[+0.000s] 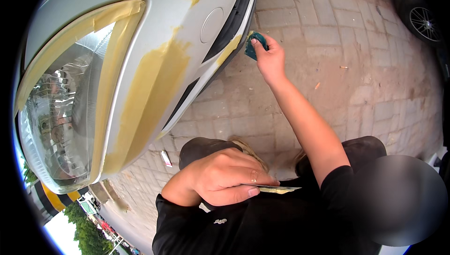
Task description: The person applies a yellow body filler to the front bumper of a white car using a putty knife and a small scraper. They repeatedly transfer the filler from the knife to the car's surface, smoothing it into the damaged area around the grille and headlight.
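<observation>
Bent in front of my body, my left hand (229, 175) pinches a thin flat plate (276, 188), seen nearly edge-on, with yellow putty on it. My right hand (272, 60) reaches forward, its thumb and fingers closed on a dark green putty spreader (255, 45). That spreader is beside the lower edge of a silver-white car bumper (185, 9); whether they touch I cannot tell. Smears of yellow putty (154, 77) cover parts of the bumper, including a strip at its lower lip close to the spreader.
A headlight (61, 109) framed in yellow masking tape (110, 91) fills the left side. Brick paving (328, 67) lies below, with a small white-and-pink packet (166, 158) on it. Another vehicle's wheel (424, 23) stands far right. My knees (206, 149) are bent beneath my arms.
</observation>
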